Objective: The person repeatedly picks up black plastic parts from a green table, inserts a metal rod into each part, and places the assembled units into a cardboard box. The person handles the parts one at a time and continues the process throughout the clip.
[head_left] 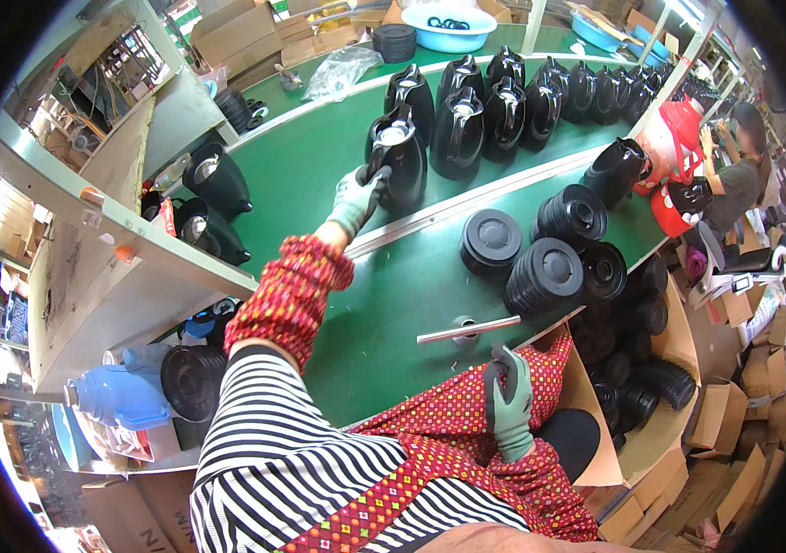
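My left hand, in a grey-green glove with dark fingers, reaches forward and grips the side of a black jug. This jug stands upright at the near end of rows of similar black jugs on the green bench. Close to my lap, my gloved right hand has its fingers curled; whether anything is inside them is hidden. A metal bar lies just beyond it on the bench, across a small round piece. Stacks of round black lids stand ahead of my right hand.
A cardboard box of black round parts sits at the right. Two black jugs lie on the left ledge by a white frame post. A light-blue jug is at lower left. A co-worker handles a red jug.
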{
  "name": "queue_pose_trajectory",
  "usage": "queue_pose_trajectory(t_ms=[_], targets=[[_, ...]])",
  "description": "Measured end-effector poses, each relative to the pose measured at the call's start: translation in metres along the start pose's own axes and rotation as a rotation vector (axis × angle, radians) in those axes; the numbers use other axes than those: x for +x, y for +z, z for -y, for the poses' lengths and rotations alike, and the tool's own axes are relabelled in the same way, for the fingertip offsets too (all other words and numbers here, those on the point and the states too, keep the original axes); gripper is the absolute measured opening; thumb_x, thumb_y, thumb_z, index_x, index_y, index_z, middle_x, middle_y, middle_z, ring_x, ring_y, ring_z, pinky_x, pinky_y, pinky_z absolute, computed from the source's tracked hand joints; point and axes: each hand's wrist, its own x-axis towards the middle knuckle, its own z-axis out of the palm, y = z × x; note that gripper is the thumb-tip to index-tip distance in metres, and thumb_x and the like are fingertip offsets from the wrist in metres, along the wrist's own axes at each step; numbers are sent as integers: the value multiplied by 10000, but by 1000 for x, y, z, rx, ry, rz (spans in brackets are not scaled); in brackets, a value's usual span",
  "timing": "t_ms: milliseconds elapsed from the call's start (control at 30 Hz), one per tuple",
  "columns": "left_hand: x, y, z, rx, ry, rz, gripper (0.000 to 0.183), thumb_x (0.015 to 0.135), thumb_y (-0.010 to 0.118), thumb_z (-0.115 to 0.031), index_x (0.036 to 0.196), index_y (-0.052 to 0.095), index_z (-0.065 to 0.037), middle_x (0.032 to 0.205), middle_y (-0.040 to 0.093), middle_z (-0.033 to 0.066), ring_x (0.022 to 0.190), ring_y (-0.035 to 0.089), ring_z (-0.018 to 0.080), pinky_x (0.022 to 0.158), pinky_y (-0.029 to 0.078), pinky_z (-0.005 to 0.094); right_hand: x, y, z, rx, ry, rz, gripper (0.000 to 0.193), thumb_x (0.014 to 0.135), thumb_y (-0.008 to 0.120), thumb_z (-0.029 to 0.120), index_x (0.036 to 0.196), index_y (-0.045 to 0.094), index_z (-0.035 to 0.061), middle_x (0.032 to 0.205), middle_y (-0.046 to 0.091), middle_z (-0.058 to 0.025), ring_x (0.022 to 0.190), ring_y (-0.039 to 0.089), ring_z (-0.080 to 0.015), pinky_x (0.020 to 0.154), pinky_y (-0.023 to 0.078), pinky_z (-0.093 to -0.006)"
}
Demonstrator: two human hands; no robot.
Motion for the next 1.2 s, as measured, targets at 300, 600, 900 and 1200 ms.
queue_pose_trajectory(t_ms=[300,600,900,1200], targets=[[62,-58,64,484,326,-623,1051,821,811,-618,1585,363,-52,1634,349,320,1319,592,463,1078,517,509,0,2,0,-61,-41,34,416,967,681,93,1364,638,-23,1308,672,-189,1127,661,-321,984,529,-407],[81,-247,74,849,-443,-754,873,900,788,-404,1563,371,-19,1653,292,356,1228,672,480,1021,580,503,10,10,10,-282,-122,107,454,900,754,123,1339,668,40,1288,711,-149,1167,664,-359,1013,499,-467],[28,-177,61,585,-67,-774,663,850,840,-341,1380,610,-17,1337,669,226,1220,656,394,1019,530,469,26,9,24,51,-5,112,419,940,712,79,1345,647,-4,1241,660,-183,1128,664,-336,971,537,-420],[-190,-95,-117,381,696,42,310,740,799,16,1023,684,-33,1299,705,215,954,738,401,818,597,420,95,4,56,371,79,243,706,919,773,62,1557,485,149,1525,498,-264,1055,689,-317,872,596,-368]])
